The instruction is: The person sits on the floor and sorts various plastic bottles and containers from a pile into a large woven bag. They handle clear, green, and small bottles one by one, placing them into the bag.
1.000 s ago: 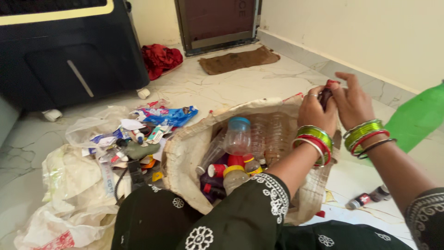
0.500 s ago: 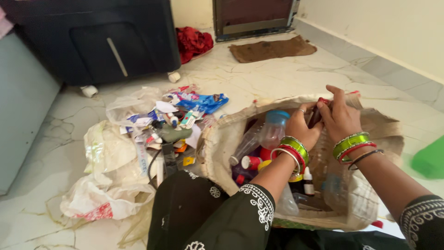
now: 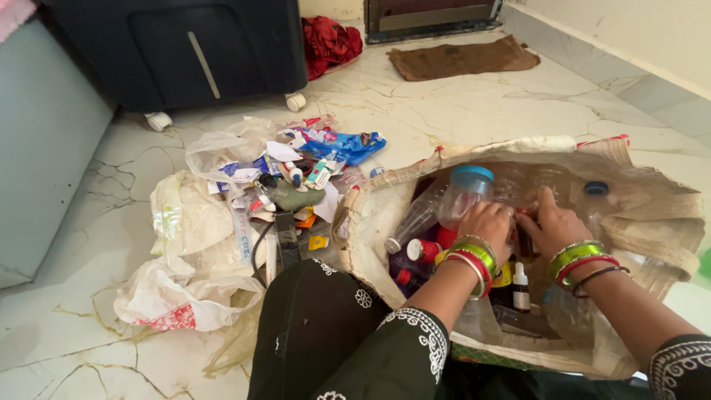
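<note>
Your left hand (image 3: 487,224) and right hand (image 3: 554,228) sit close together inside the open mouth of the woven sack (image 3: 652,215), both curled around a small dark bottle (image 3: 524,238) that shows only as a sliver between them; the fingers hide most of it, so you cannot tell exactly how firmly either hand clamps it. Green and red bangles (image 3: 474,255) ring your left wrist, with a matching set on the right. Just beyond your left hand lies a clear plastic bottle with a blue cap (image 3: 463,194), tilted on its side among other clear bottles. Nearer your lap, a small white dropper bottle (image 3: 521,287) stands just beside your right wrist, and red-capped bottles (image 3: 424,250) lie under your left forearm. To the left of the sack, on the marble floor (image 3: 459,111), a heap of wrappers and plastic bags (image 3: 222,215) is spread out. Farther off are a red cloth (image 3: 329,41), a brown mat (image 3: 463,58) and a dark wheeled appliance (image 3: 178,52).
</note>
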